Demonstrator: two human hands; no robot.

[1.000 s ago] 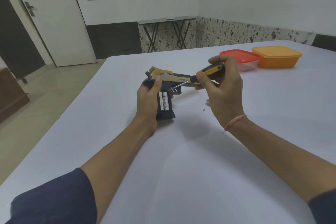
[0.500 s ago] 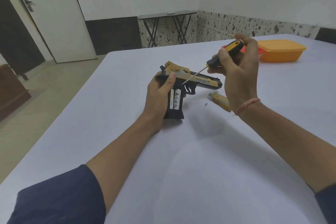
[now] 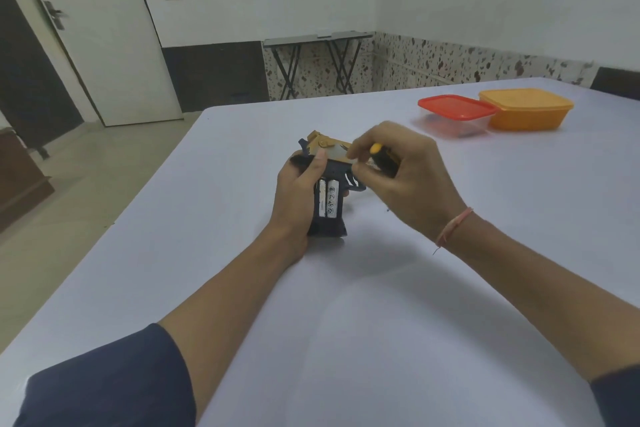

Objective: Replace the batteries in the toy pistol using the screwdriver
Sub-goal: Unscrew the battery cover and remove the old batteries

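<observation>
The toy pistol (image 3: pixel 329 152), gold on top and dark blue below, stands grip-down on the white table (image 3: pixel 381 322). My left hand (image 3: pixel 299 194) grips its handle from the left. The battery bay is uncovered and two white batteries (image 3: pixel 328 198) sit side by side in it. My right hand (image 3: pixel 403 180) holds the yellow-and-black screwdriver (image 3: pixel 379 156) by its handle, right over the barrel. The screwdriver's shaft and tip are hidden behind my fingers.
A clear container with a red lid (image 3: pixel 453 114) and an orange container (image 3: pixel 526 109) stand at the far right of the table. A tiny dark screw (image 3: pixel 388 210) lies by my right wrist. The table's left edge drops to the floor.
My right hand has come down from a raised position to the pistol's barrel, turning the screwdriver so its shaft is no longer seen. The left hand keeps its hold.
</observation>
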